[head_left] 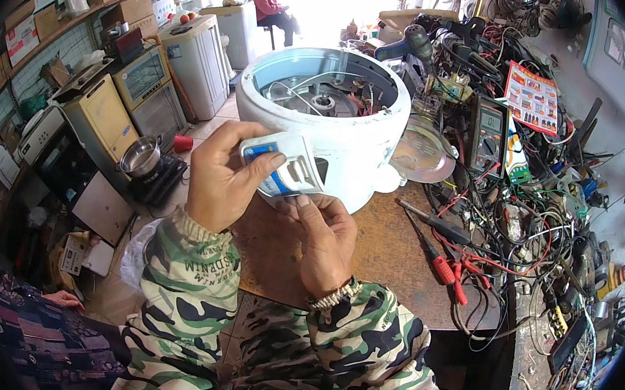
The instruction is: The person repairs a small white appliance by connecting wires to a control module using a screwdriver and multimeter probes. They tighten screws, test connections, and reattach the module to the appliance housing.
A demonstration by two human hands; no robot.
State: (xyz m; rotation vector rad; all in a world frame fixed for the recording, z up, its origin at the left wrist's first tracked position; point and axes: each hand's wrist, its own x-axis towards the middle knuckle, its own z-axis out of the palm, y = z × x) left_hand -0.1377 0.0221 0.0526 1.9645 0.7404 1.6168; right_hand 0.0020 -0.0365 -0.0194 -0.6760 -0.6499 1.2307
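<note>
Both my hands are raised over the near side of the workbench (pixel 265 243). My left hand (pixel 223 174) grips a small white plastic panel with a blue label (pixel 301 169), its thumb pressed on the front face. At the panel's lower edge, the thumb and fingers of my right hand (pixel 326 246) pinch together; whether they hold only the panel's edge or something small is hidden. Just behind stands a round white appliance body (pixel 353 138), open at the top, with loose wires and a metal base inside. A dark opening shows in its front wall beside the panel.
A screwdriver (pixel 435 222), red-handled test leads (pixel 443 270) and a multimeter (pixel 489 137) lie to the right among heaped cables. A glass lid (pixel 423 153) rests beside the appliance. At left are old appliances and a steel pot (pixel 140 155). Another person's hand (pixel 64 299) shows lower left; someone sits far back.
</note>
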